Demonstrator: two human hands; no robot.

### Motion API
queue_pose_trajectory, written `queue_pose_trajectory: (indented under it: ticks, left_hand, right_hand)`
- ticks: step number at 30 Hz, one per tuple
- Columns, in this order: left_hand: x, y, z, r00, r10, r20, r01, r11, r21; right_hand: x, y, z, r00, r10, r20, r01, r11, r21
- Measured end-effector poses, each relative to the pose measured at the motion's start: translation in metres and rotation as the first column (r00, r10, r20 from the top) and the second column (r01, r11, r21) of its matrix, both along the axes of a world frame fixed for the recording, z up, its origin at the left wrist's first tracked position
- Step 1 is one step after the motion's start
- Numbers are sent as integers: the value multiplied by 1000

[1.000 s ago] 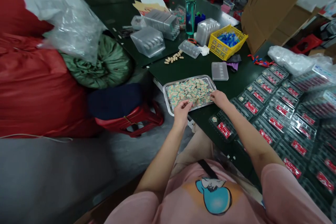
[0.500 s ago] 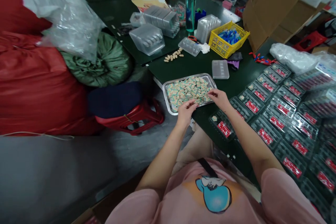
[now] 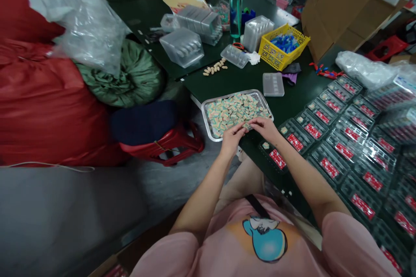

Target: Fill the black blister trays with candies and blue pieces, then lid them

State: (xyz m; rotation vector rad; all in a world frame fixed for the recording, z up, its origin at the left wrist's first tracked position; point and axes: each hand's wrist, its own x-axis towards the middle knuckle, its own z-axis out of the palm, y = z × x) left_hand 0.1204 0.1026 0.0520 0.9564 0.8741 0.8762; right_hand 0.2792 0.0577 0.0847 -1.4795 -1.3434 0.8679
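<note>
While pinching small piece (image 3: 247, 126) between left hand (image 3: 231, 139) and right hand (image 3: 265, 129) by metal tray (image 3: 204, 117) edge, looks pretty early: big heap (image 3: 230, 111) left there, similar bits (image 3: 284, 130) in only few plastic packs (image 3: 291, 133).

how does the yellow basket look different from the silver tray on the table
The yellow basket is deep with perforated walls; the silver tray is shallow. The basket holds blue items, the tray beige-and-teal pieces. Both are open-topped and rest on the green table.
</note>
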Motion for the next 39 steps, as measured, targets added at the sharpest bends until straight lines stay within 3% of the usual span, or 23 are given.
queue_pose_trajectory:
  ticks: [10,20,25,30,35,39]
  left_hand:
    - [-1,-1,-1,999,22,-30,-21,998,54]
    - [-6,-1,7,995,0,-99,30,954,297]
    - [-6,-2,14,995,-4,-96,31,959,280]
    - [-5,-4,10,995,-21,-101,46,967,250]
    - [5,-3,8,994,77,-72,-66,986,155]
    - [24,-12,9,999,53,-7,-52,993,108]
  right_hand:
    - [-5,-7,-2,999,0,-43,-1,1000,-20]
    - [-9,-5,1,1000,-19,10,19,999,-26]
    - [-13,-8,3,997,-25,78,24,1000,15]
    - [-16,-13,2,989,-88,119,84,996,42]
    - [-17,-19,1,991,-123,44,122,992,43]
    - [-12,-29,-4,967,-220,-128,224,974,22]
